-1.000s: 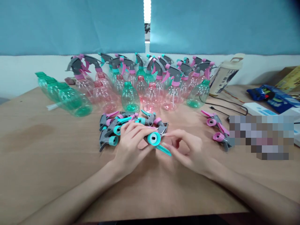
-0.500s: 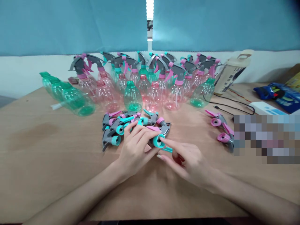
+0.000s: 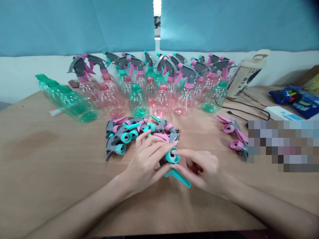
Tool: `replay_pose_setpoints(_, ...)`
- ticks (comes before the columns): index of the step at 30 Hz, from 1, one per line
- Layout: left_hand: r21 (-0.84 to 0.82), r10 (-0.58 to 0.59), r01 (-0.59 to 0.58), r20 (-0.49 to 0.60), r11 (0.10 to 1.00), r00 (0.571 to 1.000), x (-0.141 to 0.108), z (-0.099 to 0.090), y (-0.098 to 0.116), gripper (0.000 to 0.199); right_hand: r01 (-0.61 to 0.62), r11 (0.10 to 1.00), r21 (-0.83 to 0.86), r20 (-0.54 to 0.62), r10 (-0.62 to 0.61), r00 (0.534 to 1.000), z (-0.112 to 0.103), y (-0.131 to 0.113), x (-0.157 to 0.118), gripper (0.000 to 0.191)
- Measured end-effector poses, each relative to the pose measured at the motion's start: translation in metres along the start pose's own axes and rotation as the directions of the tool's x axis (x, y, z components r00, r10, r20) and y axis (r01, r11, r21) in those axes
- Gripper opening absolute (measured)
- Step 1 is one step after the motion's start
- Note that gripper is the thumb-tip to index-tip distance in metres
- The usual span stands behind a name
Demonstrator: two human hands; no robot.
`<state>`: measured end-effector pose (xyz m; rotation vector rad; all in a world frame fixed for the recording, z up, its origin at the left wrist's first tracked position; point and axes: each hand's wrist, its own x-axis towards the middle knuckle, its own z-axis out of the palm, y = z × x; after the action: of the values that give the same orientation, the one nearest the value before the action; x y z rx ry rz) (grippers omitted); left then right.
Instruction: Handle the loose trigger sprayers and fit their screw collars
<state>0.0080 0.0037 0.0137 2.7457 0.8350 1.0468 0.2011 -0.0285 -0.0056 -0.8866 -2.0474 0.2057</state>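
A grey trigger spray head with a teal collar and a teal trigger is in my left hand, fingers over its top and thumb below. The collar's open end faces me, with a white part visible inside. My right hand has its index fingertip at the collar's opening and its thumb at the lower rim, the other fingers curled. Just behind my left hand lies a pile of grey spray heads with teal and pink collars. The held head's body is mostly hidden by my left hand.
Behind the pile stand green bottles and pink bottles, several topped with spray heads. More pink-collared spray heads lie at right, beside a blurred patch. A black cable, a white box and a cream tumbler are farther right.
The held spray head has turned and come slightly nearer, so its teal trigger now shows below the collar. My right thumb has moved up to the collar's rim.
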Motion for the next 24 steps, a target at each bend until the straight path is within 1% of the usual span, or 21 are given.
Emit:
replay_pose_setpoints(3, -0.049, 0.012, -0.008, 0.072, 0.999, 0.997, 0.0, 0.001, 0.0, 0.035, -0.009, 0.999, 0.035, 0.005, 0.009, 1.0, -0.002, 0.002, 0.002, 0.022)
replay_pose_setpoints(5, -0.09, 0.012, -0.001, 0.123, 0.996, 0.992, 0.0, 0.003, -0.002, 0.037, -0.031, 0.997, 0.066, 0.029, 0.029, 0.999, -0.002, 0.003, 0.003, 0.02)
replay_pose_setpoints(7, -0.122, 0.002, 0.019, 0.169, 0.992, 0.986, -0.001, 0.005, -0.004, 0.039, -0.081, 0.989, 0.12, 0.092, 0.07, 0.993, -0.001, 0.004, 0.004, 0.02)
replay_pose_setpoints(9, -0.138, -0.012, 0.038, 0.191, 0.99, 0.982, -0.002, 0.007, -0.004, 0.04, -0.142, 0.974, 0.178, 0.167, 0.112, 0.98, 0.0, 0.005, 0.004, 0.022)
replay_pose_setpoints(11, -0.145, -0.023, 0.051, 0.19, 0.988, 0.981, -0.002, 0.008, -0.004, 0.041, -0.175, 0.96, 0.219, 0.213, 0.128, 0.969, 0.002, 0.006, 0.002, 0.027)
replay_pose_setpoints(15, -0.156, -0.029, 0.058, 0.185, 0.986, 0.982, -0.003, 0.009, -0.003, 0.04, -0.178, 0.953, 0.245, 0.227, 0.122, 0.966, 0.005, 0.009, -0.001, 0.031)
replay_pose_setpoints(20, -0.172, -0.024, 0.054, 0.171, 0.984, 0.985, -0.004, 0.011, -0.002, 0.039, -0.154, 0.945, 0.288, 0.188, 0.102, 0.977, 0.007, 0.01, -0.002, 0.032)
replay_pose_setpoints(24, -0.186, -0.026, 0.058, 0.167, 0.981, 0.986, -0.003, 0.011, -0.001, 0.036, -0.163, 0.937, 0.31, 0.171, 0.114, 0.979, 0.007, 0.01, -0.003, 0.035)
